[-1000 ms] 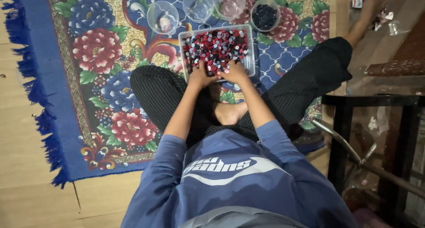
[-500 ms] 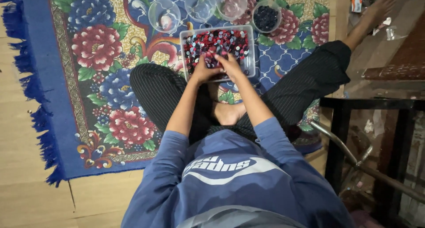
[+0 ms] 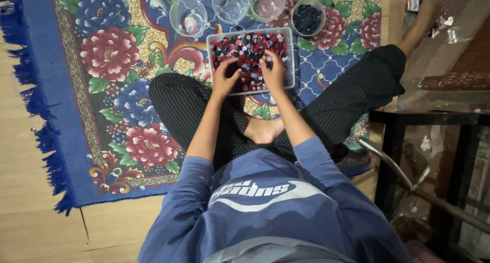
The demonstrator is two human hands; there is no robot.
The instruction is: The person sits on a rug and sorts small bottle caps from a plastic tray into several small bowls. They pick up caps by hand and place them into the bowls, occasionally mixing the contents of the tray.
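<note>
The person sat on a flowered rug (image 3: 109, 97) with one leg folded in and the other stretched toward the upper right of the frame. Both hands were down in a clear rectangular tray (image 3: 292, 59) at upper centre, heaped with small red, black and dark blue pieces, buttons or beads as far as I could tell. The left hand (image 3: 224, 79) rested on the heap at the tray's near left, fingers curled onto the pieces; the right hand (image 3: 274, 71) lay beside it toward the middle, fingertips pressed into the pile. Whether either grip had closed on a piece I could not tell; the pieces were too small.

It looked like the picking stage of a sort by colour. Just beyond the tray stood a row of round clear cups: the rightmost cup (image 3: 307, 18) held dark pieces, the pinkish cup (image 3: 269, 3) beside it seemed to hold reddish ones, and the two cups on the left (image 3: 188, 17) looked almost bare. Pinching out one piece would call for fine fingertip work amid the crowd.

A dark metal frame (image 3: 388, 156) stood at the right, well apart from the hands. Nothing lay between tray and cups.
</note>
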